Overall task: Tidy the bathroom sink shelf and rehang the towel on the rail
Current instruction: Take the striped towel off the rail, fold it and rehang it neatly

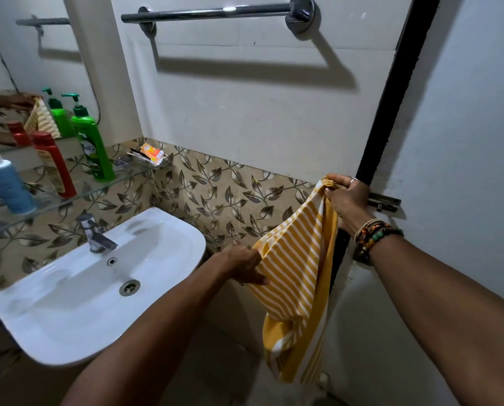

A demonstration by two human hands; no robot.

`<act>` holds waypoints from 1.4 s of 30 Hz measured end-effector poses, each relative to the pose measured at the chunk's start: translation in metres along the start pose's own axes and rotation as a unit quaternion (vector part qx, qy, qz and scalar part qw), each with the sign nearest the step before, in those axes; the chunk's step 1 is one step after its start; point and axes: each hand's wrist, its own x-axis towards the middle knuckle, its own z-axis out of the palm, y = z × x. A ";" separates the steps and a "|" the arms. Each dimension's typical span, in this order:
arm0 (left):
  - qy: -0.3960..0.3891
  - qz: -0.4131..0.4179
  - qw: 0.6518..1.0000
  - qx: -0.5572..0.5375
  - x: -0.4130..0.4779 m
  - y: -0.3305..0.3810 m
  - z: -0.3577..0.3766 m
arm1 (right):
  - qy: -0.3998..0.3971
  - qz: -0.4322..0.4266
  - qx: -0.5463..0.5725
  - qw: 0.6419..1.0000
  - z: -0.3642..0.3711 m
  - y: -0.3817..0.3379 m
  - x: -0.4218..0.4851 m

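Observation:
A yellow towel with white stripes [296, 273] hangs between my hands, right of the sink. My right hand [346, 200] pinches its upper corner up near the black door edge. Lower down, my left hand [244, 266] grips the towel's left edge. The chrome towel rail [206, 13] is bare on the white wall high above. On the glass shelf [104, 186] at left stand a green pump bottle [91, 142], a red bottle [54, 165] and a blue bottle with a white cap [6, 183].
A white sink [162, 238] with a chrome tap [94, 232] sits below the shelf. A soap dish with an orange packet [152, 153] is fixed in the corner. The mirror [19, 68] at left reflects the bottles and towel. A metal door latch [384, 200] is beside my right hand.

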 end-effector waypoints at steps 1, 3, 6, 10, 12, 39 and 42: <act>-0.011 0.001 0.999 0.030 -0.004 -0.004 0.003 | 0.011 -0.004 -0.004 1.000 -0.001 0.000 0.000; -0.028 -0.001 0.997 0.073 -0.012 -0.012 0.007 | 0.032 -0.005 -0.007 0.999 -0.004 0.001 0.001; -0.029 -0.023 0.994 0.108 -0.020 -0.024 0.015 | 0.047 -0.006 -0.017 0.999 -0.005 0.003 -0.001; 0.022 -0.095 0.990 0.102 -0.028 -0.040 0.020 | 0.057 -0.020 -0.040 0.997 0.001 0.007 -0.007; 0.074 -0.142 0.986 0.050 -0.031 -0.049 0.015 | 0.073 -0.024 -0.048 0.996 0.003 0.006 -0.010; 0.507 -0.116 0.850 -0.088 -0.110 -0.144 -0.150 | -0.020 -0.221 -0.193 0.956 -0.016 -0.046 -0.020; 0.473 -0.115 0.873 -0.009 -0.112 -0.153 -0.157 | 0.006 -0.251 -0.190 0.949 -0.004 -0.057 -0.027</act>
